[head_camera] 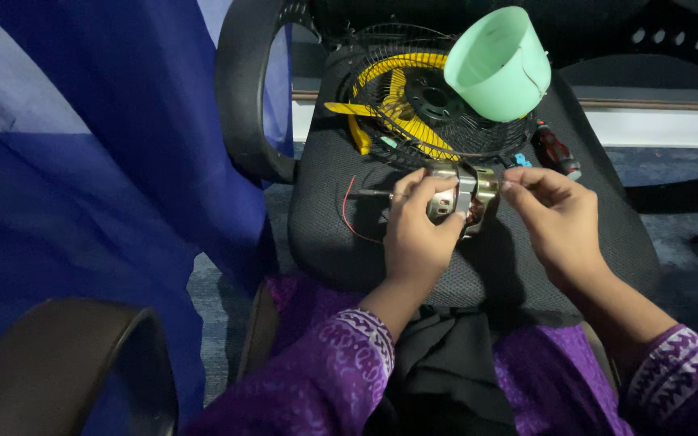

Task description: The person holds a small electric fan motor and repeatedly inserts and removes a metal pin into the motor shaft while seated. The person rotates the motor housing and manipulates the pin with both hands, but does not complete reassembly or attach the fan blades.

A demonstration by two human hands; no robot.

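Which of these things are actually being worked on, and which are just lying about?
In hand:
- small metal motor, held by the left hand and touched at its edge by the right hand
- red wire trailing beside the motor

Lying about:
- black fan grille with yellow blades
- green plastic tub
- screwdriver
- black chair seat beneath it all
- blue cloth at the side

I have a single view, from a camera worn on the head. It faces steeply down and forward, close over the lap and the black chair seat [462,266] just ahead.
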